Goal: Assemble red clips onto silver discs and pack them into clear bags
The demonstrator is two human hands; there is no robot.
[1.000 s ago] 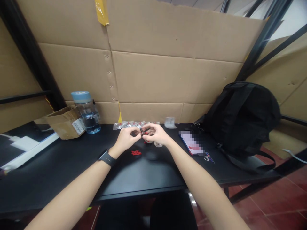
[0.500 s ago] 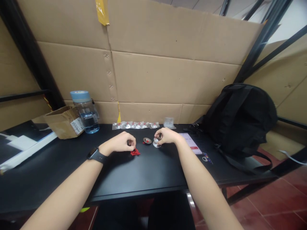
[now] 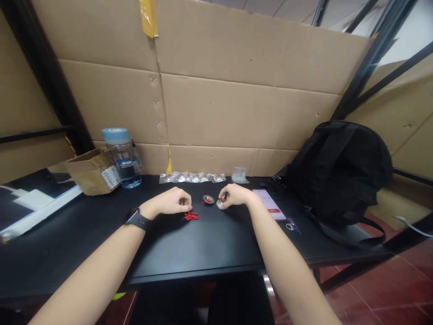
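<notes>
My left hand (image 3: 174, 201) is closed with its fingertips pinched at the top of a small bunch of red cords (image 3: 191, 216) on the black table. My right hand (image 3: 234, 196) is closed, thumb and fingers gripping a small silver metal disc, like a finger cymbal (image 3: 221, 204), low over the tabletop. Between the hands lies a second domed disc (image 3: 208, 199) with a red cord through its middle. Behind them, several similar discs with red cords lie in a row of clear plastic packets (image 3: 192, 177).
A clear packet (image 3: 239, 175) lies behind my right hand. To the right are a lit phone (image 3: 270, 205), a small card (image 3: 292, 225) and a black backpack (image 3: 341, 176). On the left stand a water bottle (image 3: 123, 158), a cardboard box (image 3: 89, 174) and a white power strip (image 3: 43, 212).
My right hand has lowered the disc onto or close to the one beneath, so they now look like one. The left hand stays by the red cords, which look more spread out.
</notes>
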